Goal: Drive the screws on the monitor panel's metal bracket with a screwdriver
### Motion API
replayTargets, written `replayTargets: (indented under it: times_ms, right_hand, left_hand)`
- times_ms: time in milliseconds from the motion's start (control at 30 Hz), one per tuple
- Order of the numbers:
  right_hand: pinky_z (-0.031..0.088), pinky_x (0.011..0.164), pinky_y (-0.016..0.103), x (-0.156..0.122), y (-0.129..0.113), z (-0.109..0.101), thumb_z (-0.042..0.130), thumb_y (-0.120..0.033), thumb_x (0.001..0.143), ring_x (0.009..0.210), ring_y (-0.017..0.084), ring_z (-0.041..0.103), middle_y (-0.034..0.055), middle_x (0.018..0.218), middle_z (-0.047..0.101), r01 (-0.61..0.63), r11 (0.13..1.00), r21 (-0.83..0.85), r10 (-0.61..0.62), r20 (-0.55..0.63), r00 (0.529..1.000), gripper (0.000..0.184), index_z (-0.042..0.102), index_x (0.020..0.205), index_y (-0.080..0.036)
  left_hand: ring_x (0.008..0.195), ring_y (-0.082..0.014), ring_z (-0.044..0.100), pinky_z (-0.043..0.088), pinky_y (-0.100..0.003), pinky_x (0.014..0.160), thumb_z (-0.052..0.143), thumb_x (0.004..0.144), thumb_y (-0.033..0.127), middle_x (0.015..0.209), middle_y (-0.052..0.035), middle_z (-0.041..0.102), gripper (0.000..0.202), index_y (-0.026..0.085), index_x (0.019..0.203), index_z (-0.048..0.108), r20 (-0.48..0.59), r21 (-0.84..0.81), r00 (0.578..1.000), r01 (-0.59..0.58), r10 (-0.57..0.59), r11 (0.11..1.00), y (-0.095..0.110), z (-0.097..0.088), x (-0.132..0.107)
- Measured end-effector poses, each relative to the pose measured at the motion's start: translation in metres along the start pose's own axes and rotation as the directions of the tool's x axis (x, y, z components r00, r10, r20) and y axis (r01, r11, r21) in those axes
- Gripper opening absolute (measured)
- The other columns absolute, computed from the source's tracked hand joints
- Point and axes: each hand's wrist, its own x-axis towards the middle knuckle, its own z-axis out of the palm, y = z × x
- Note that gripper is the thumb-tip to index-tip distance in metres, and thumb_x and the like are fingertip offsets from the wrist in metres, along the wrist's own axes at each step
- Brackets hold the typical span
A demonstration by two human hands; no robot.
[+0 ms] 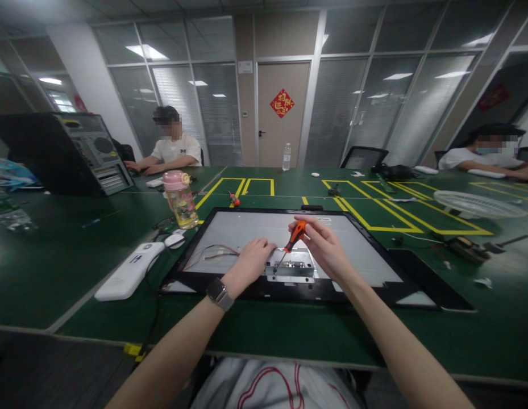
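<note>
My right hand point(325, 241) is closed around the handle of an orange and black screwdriver point(295, 236). The screwdriver leans, its shaft pointing down and left to the front edge of a metal bracket point(294, 271). My left hand point(252, 260), with a watch on its wrist, rests at the bracket's left end with the fingers bent over it; the fingertips are partly hidden. Beneath both hands lies a display panel point(353, 267) with a black frame and a pale grey back. Thin cables point(212, 251) run across the panel left of my left hand.
Left of the panel are a white device point(129, 271) and a pink-lidded bottle point(181, 199). A black computer case point(59, 153) stands farther left. A red-handled tool point(234, 200) lies behind the panel, a black slab point(429, 278) at its right. Two people sit across the table.
</note>
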Motion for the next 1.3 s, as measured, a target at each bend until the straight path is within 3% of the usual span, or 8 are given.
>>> replayTargets:
  times_ms: [233,433,600,833,933,1033,1200,1300]
  right_hand:
    - [0.046,0.097,0.041,0.0013,0.0034,-0.0027,0.078,-0.049,0.077,0.091,0.02,0.066,0.0009,0.094,0.075,-0.005,0.997,-0.08,0.002,-0.041,0.999,0.026,0.078,0.095,-0.031]
    - [0.047,0.1,0.044,0.0007,0.0029,-0.0036,0.069,-0.046,0.087,0.103,0.023,0.068,0.0038,0.103,0.077,0.023,0.999,-0.047,-0.022,0.039,0.999,0.027,0.075,0.11,-0.032]
    - [0.045,0.106,0.047,0.0009,0.0031,-0.0059,0.062,-0.042,0.093,0.106,0.023,0.068,0.0043,0.108,0.076,0.079,0.988,-0.136,-0.07,0.068,0.995,0.031,0.07,0.121,-0.032]
    - [0.054,0.085,0.039,-0.0004,0.0005,-0.0032,0.071,-0.037,0.085,0.087,0.02,0.066,0.0036,0.1,0.07,0.187,0.902,-0.389,-0.208,-0.011,0.978,0.024,0.076,0.108,-0.031]
    - [0.053,0.09,0.042,-0.0015,-0.0009,-0.0015,0.062,-0.037,0.091,0.095,0.022,0.066,0.0061,0.107,0.069,0.215,0.86,-0.462,-0.247,-0.008,0.969,0.029,0.072,0.117,-0.03]
    - [0.05,0.097,0.045,-0.0015,0.0001,-0.0017,0.054,-0.036,0.095,0.102,0.023,0.066,0.006,0.107,0.072,0.203,0.876,-0.438,-0.217,0.019,0.976,0.034,0.067,0.126,-0.029]
    - [0.054,0.085,0.04,0.0004,0.0028,-0.0035,0.066,-0.034,0.088,0.084,0.02,0.066,0.0045,0.096,0.069,0.206,0.845,-0.494,-0.255,-0.032,0.967,0.028,0.072,0.115,-0.028]
    - [0.053,0.09,0.041,-0.0001,0.0023,-0.0024,0.059,-0.034,0.092,0.095,0.022,0.066,0.0067,0.106,0.069,0.217,0.84,-0.498,-0.269,-0.034,0.962,0.03,0.07,0.119,-0.028]
  left_hand:
    - [0.107,-0.0243,0.053,0.046,-0.036,0.095,0.04,0.089,-0.002,0.114,-0.0095,0.06,0.047,0.018,0.129,0.056,0.002,0.006,1.0,-0.007,0.007,1.0,0.0004,0.0002,0.0011]
    - [0.106,-0.024,0.053,0.046,-0.036,0.094,0.038,0.089,-0.003,0.114,-0.0095,0.059,0.049,0.018,0.13,0.056,0.003,0.015,1.0,-0.007,0.007,1.0,0.0005,0.0001,0.0006]
    - [0.106,-0.0238,0.054,0.046,-0.036,0.093,0.039,0.089,-0.003,0.114,-0.0097,0.059,0.048,0.018,0.13,0.056,0.007,0.01,1.0,-0.004,0.004,1.0,0.0007,-0.0011,0.0006]
    - [0.108,-0.0237,0.053,0.046,-0.036,0.096,0.041,0.088,-0.003,0.115,-0.0097,0.059,0.049,0.017,0.13,0.055,0.002,-0.004,1.0,-0.011,0.011,1.0,-0.0007,0.001,0.0009]
    - [0.108,-0.0234,0.054,0.046,-0.036,0.096,0.041,0.087,-0.004,0.115,-0.0096,0.059,0.05,0.017,0.13,0.055,-0.002,-0.007,1.0,-0.011,0.011,1.0,-0.0012,0.0021,0.0011]
    - [0.107,-0.0239,0.054,0.046,-0.036,0.095,0.041,0.088,-0.004,0.115,-0.01,0.059,0.049,0.017,0.129,0.056,-0.003,0.003,1.0,-0.008,0.008,1.0,-0.0006,0.0015,0.0008]
    - [0.108,-0.0254,0.054,0.046,-0.037,0.094,0.04,0.089,-0.003,0.115,-0.0105,0.059,0.048,0.017,0.131,0.055,0.005,0.021,1.0,-0.009,0.009,1.0,0.0008,-0.0003,0.0003]
    - [0.108,-0.025,0.054,0.046,-0.037,0.095,0.04,0.088,-0.004,0.114,-0.0104,0.059,0.049,0.017,0.13,0.056,0.003,0.019,1.0,-0.018,0.018,1.0,0.0003,0.0001,0.0004]
